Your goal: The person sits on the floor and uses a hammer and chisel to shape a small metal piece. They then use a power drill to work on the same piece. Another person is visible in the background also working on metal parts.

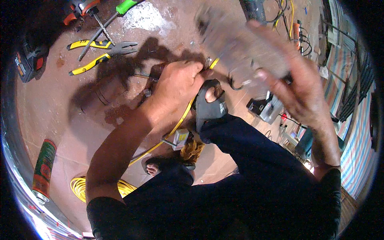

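My left hand (178, 82) is closed low over the floor, its fingers wrapped round a thin yellow cable (182, 120). The cable emerges beyond my knuckles and trails back past my feet. To the right, my right hand (302, 84) grips a large grey object (244, 52), smeared by motion, so its kind cannot be made out. That object is raised beyond my left hand and overlaps the cable's far end. My sandalled right foot (212, 102) rests beside the cable, just right of my left hand.
Yellow-black pliers (102, 58), a green-handled screwdriver (126, 6) and a black battery pack (30, 62) lie at the far left. Nearer are a green-and-red spray can (44, 168) and a coil of yellow cable (80, 188). A small white box (181, 139) sits between my feet.
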